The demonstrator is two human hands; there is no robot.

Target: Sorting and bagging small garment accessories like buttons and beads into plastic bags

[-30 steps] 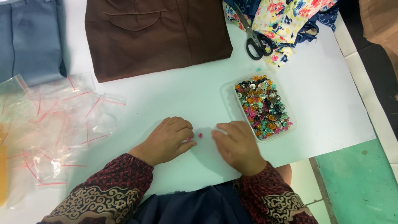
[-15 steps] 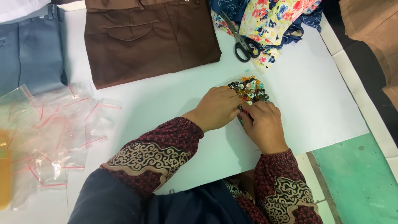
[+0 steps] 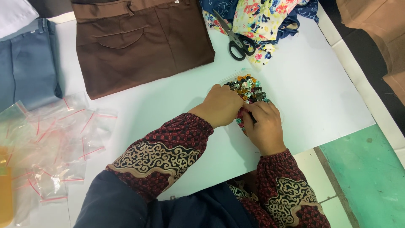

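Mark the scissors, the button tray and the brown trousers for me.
scissors point(image 3: 237, 46): head view, on the black handle loops.
button tray point(image 3: 249, 84): head view, on the heap of mixed buttons beside both hands.
brown trousers point(image 3: 139, 46): head view, mid-cloth, right of the back pocket.

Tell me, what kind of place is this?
Probably a sewing or tailoring workroom. Both the left hand and right hand dig in a clear tray of mixed buttons. Nearby lie black scissors, folded brown trousers, flowered fabric and small clear zip bags.
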